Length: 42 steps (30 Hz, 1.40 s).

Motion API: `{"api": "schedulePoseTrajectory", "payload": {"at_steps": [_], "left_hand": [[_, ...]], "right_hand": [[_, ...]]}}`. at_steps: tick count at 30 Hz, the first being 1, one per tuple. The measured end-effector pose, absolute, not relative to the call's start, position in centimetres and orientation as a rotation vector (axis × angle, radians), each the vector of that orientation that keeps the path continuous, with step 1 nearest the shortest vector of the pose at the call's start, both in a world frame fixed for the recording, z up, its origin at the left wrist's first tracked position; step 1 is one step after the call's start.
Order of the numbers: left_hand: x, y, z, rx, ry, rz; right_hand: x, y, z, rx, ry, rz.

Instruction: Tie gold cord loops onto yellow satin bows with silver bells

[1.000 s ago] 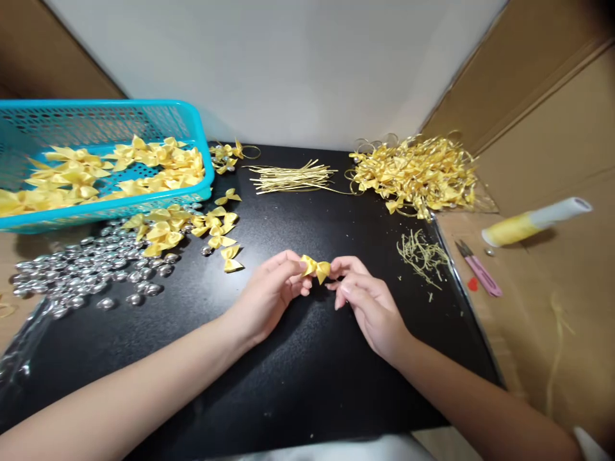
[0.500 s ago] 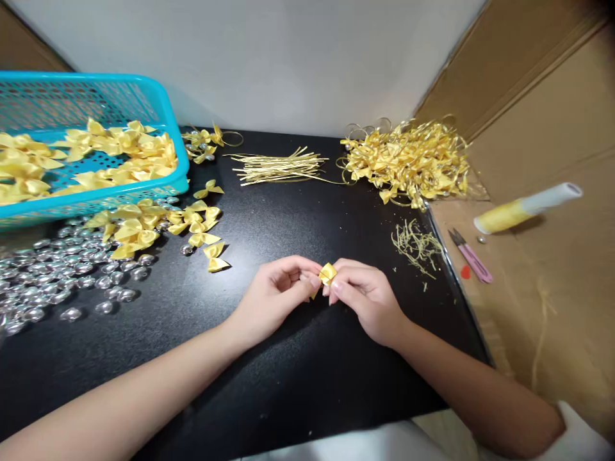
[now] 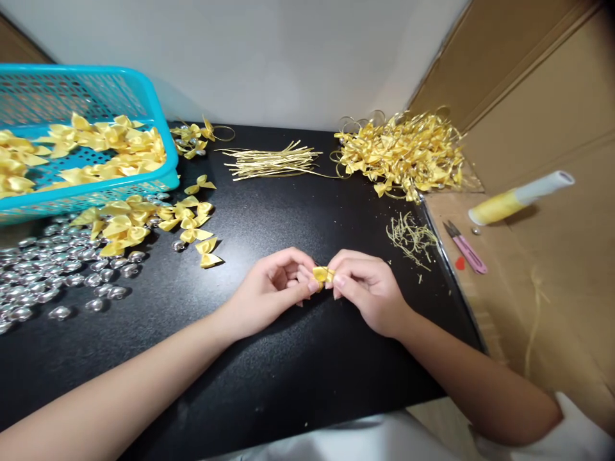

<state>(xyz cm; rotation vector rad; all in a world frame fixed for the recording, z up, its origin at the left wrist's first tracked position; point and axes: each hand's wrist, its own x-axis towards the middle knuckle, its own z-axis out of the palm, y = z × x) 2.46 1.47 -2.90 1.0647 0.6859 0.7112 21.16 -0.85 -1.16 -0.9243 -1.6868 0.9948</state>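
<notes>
A small yellow ribbon bow is pinched between my two hands above the black table. My left hand grips its left side with thumb and fingertips. On the other side, the thumb and forefinger of my right hand close on the bow. A thin dark line, maybe a tie, crosses the bow; its details are too small to make out. Loose yellow bows lie left of my hands, near many silver beads. Beyond my hands rests a bundle of gold twist ties.
A turquoise basket of yellow bows stands at the left. Finished-looking bows with gold loops are heaped at the back right. Nearby are tie clippings, pink thread snips and a yellow-wrapped tube on cardboard.
The bow has turned between my fingers, showing a different side. Both hands stay close together. The whole view has shifted slightly.
</notes>
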Motion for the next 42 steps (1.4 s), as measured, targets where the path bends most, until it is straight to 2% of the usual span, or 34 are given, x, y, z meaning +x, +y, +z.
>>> {"api": "schedulePoseTrajectory", "payload": {"at_steps": [5, 8, 12, 17, 20, 26, 33, 42], "left_hand": [[2.7, 1.2, -2.6, 1.006, 0.816, 0.823], [2.6, 1.2, -2.3, 0.933, 0.814, 0.761], [2.3, 1.7, -1.9, 0.880, 0.767, 0.597], [1.8, 2.8, -1.6, 0.787, 0.727, 0.442], [1.7, 2.8, -1.8, 0.776, 0.705, 0.471], [2.0, 2.0, -2.7, 0.770, 0.723, 0.661], [2.0, 1.9, -2.6, 0.799, 0.786, 0.627], [1.7, 1.7, -2.6, 0.782, 0.746, 0.704]], "right_hand": [[21.4, -1.2, -1.5, -0.808, -1.952, 0.498], [21.7, -1.2, -2.0, -0.703, -2.115, 0.178], [22.0, -1.1, -2.3, -0.684, -2.329, 0.070], [22.1, -1.0, -2.2, -0.693, -2.413, 0.059], [22.1, -1.1, -2.1, -0.686, -2.410, 0.096], [22.1, -1.3, -1.4, -0.773, -2.018, 0.527], [22.1, -1.1, -1.4, -0.815, -1.878, 0.891], [22.2, -1.0, -2.0, -0.809, -2.068, 0.843]]}}
